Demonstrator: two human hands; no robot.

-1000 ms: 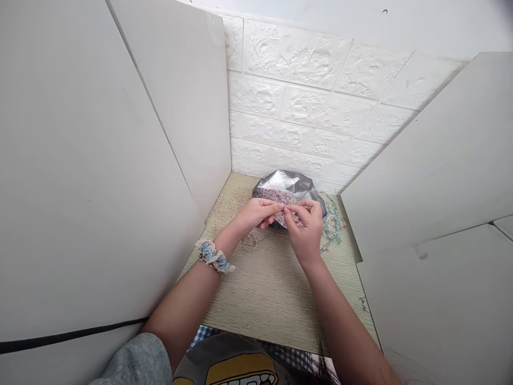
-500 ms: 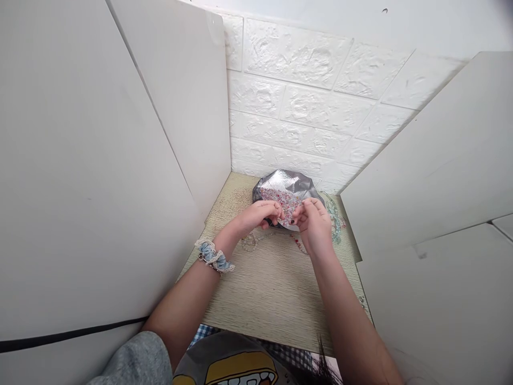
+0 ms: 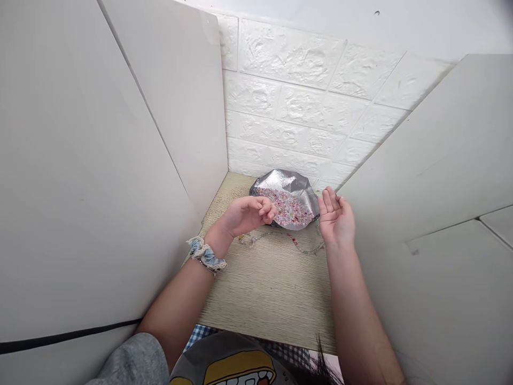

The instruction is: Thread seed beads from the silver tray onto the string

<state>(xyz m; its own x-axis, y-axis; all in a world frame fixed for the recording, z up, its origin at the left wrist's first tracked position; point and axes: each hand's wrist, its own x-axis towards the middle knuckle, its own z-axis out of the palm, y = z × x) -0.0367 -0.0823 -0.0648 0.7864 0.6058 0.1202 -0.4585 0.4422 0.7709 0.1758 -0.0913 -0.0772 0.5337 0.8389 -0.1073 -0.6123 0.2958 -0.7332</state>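
My left hand (image 3: 250, 214) is over the left side of a silver foil-lined pouch (image 3: 282, 182). Its thumb and fingers are pinched together, and whatever lies between them is too fine to make out. Many small pink, red and clear beads (image 3: 290, 208) fill the pouch's lower part. To the right of the pouch, my right hand (image 3: 336, 219) is held palm up with its fingers stretched out and nothing visible in it. A string of beads (image 3: 294, 241), partly red, lies on the table below the pouch and runs toward the right wrist.
Grey-white panels close in the wooden table (image 3: 268, 289) on the left (image 3: 176, 107) and right (image 3: 433, 176). A white brick-patterned wall (image 3: 296, 107) stands behind the pouch. Green beads behind my right hand are mostly hidden.
My right hand has moved right, away from the left, and its pinched fingers have opened out. My left hand has shifted slightly left. More of the beads in the pouch now show.
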